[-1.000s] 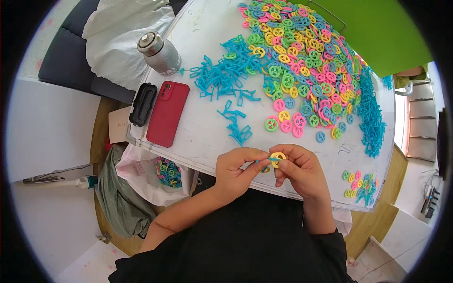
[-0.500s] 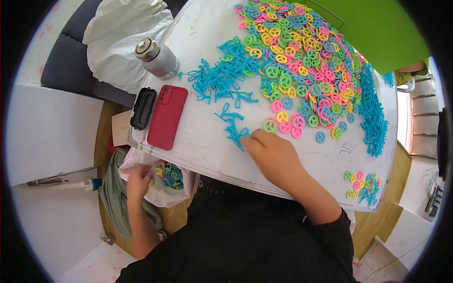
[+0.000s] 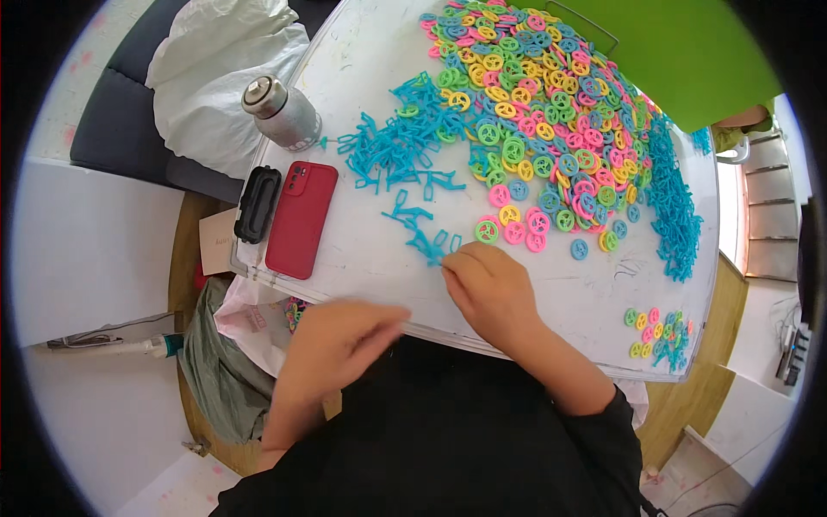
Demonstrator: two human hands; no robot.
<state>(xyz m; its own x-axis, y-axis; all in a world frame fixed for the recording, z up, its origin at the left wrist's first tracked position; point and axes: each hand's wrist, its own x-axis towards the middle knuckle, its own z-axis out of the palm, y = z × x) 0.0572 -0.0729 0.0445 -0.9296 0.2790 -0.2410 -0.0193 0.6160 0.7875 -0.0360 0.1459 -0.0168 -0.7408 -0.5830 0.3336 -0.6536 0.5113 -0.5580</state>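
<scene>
Your right hand (image 3: 491, 289) lies on the white table (image 3: 362, 250), fingertips pinching at small blue plastic clips (image 3: 422, 233) just beside a green wheel (image 3: 487, 231). Your left hand (image 3: 340, 340), blurred at the table edge: grip unreadable

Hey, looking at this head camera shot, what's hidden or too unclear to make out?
- Left hand, head view: motion-blurred, so whether it holds anything cannot be told.
- Right hand: its fingertips cover whichever blue plastic piece it touches.
- Plastic bag under the table edge: contents mostly hidden by the table and left hand.
- Small pile of rings: too small and fisheye-bent to count.
</scene>
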